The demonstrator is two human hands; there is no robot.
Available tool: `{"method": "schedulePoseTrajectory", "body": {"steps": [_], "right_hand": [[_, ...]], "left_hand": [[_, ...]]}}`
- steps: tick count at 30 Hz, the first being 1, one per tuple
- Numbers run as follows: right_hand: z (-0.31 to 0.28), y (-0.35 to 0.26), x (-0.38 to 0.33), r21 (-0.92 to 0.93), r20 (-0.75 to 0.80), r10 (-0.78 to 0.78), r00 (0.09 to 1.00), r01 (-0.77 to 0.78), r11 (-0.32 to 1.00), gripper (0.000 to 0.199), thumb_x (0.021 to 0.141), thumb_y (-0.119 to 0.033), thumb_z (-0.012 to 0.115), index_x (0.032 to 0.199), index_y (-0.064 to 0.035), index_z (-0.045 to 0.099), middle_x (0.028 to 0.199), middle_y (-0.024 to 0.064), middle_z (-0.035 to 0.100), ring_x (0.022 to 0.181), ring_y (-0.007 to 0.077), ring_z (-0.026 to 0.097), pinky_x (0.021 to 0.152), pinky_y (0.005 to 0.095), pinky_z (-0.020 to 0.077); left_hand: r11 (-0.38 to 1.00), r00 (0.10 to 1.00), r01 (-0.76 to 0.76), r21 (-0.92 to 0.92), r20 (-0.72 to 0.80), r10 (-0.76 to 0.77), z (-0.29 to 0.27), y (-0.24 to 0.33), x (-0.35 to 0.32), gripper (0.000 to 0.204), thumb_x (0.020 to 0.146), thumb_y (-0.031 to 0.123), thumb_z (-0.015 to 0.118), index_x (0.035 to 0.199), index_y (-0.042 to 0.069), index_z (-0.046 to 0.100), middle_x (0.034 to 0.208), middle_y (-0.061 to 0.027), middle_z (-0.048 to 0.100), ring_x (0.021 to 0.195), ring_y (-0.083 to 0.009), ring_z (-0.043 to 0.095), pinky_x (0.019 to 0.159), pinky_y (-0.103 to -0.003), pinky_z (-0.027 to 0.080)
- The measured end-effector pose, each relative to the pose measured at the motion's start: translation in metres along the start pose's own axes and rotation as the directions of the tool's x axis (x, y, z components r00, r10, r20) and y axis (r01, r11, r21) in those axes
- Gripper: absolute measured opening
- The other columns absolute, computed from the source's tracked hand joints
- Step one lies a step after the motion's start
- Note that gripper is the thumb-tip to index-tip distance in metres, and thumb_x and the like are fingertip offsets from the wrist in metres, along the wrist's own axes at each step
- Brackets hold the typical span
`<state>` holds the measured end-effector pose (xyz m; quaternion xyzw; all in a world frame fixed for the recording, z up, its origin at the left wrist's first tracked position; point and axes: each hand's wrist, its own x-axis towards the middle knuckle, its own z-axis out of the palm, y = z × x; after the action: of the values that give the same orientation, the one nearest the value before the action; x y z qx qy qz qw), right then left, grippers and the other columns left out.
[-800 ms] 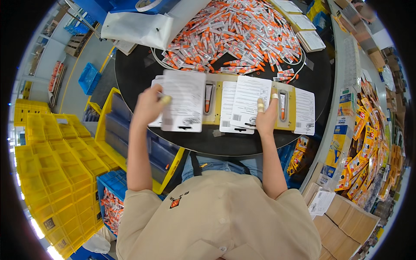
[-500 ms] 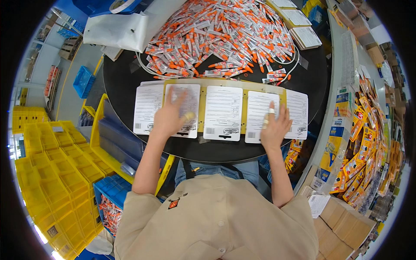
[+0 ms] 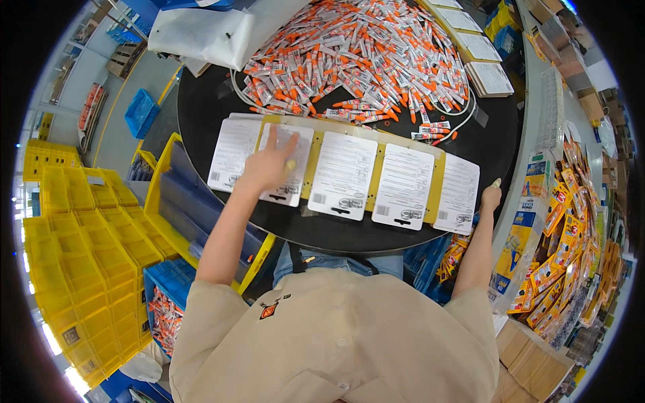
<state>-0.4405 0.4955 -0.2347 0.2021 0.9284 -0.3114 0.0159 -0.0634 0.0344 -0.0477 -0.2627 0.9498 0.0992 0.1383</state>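
The left hand [image 3: 272,164] is lying flat, fingers spread, on a white card [image 3: 287,164] in a row of cards. Past its fingertips a big pile of orange tubes [image 3: 356,50] is sitting. The right hand [image 3: 490,198] is gripping the table edge [image 3: 497,221], fingers curled, beside the last card [image 3: 457,193].

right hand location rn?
Head view, right side: the right hand grips the round black table's edge, just right of the last white card in the row.

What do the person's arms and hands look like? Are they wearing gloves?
No gloves. The left hand and right hand are bare, and so are both forearms. The person wears a beige short-sleeved shirt with a small orange mark on the chest. A yellowish cover seems to sit on a fingertip of each hand, too small to tell exactly.
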Motion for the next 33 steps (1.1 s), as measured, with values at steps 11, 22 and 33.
{"method": "schedulePoseTrajectory", "body": {"steps": [11,22,33], "right_hand": [[-0.005,0.047,-0.334,0.322,0.405,-0.003,0.915,-0.139,0.937,0.043,0.100,-0.035,0.042,0.099,0.0072,0.053,0.084,0.0243,0.062,0.073,0.0327,0.062,0.064,0.0401,0.0471],[-0.045,-0.035,-0.195,-0.003,-0.332,-0.550,0.766,0.582,0.813,0.039,0.096,-0.024,0.048,0.126,0.0009,0.048,0.115,0.0223,0.057,0.113,0.0349,0.048,0.098,0.0415,0.0353],[0.006,0.021,-0.253,0.614,0.031,0.088,0.996,-0.088,0.784,0.062,0.099,-0.041,0.041,0.128,0.0139,0.040,0.126,0.0332,0.049,0.109,0.0389,0.053,0.093,0.0390,0.0433]], "left_hand": [[0.971,0.974,-0.038,-0.235,-0.227,-0.017,0.000,-0.013,0.021,0.055,0.086,0.021,0.056,0.134,-0.001,0.039,0.111,-0.0288,0.058,0.100,-0.0432,0.057,0.086,-0.046,0.046],[0.461,0.980,-0.040,-0.886,0.056,0.192,0.041,0.075,-0.064,0.016,0.092,0.003,0.052,0.107,0.000,0.058,0.091,-0.0094,0.064,0.065,-0.0114,0.063,0.056,-0.025,0.050],[0.759,0.910,0.163,-0.631,-0.202,-0.363,0.044,-0.047,-0.055,0.012,0.081,0.012,0.061,0.090,0.003,0.061,0.066,-0.0209,0.061,0.062,-0.0351,0.064,0.056,-0.041,0.048]]}}
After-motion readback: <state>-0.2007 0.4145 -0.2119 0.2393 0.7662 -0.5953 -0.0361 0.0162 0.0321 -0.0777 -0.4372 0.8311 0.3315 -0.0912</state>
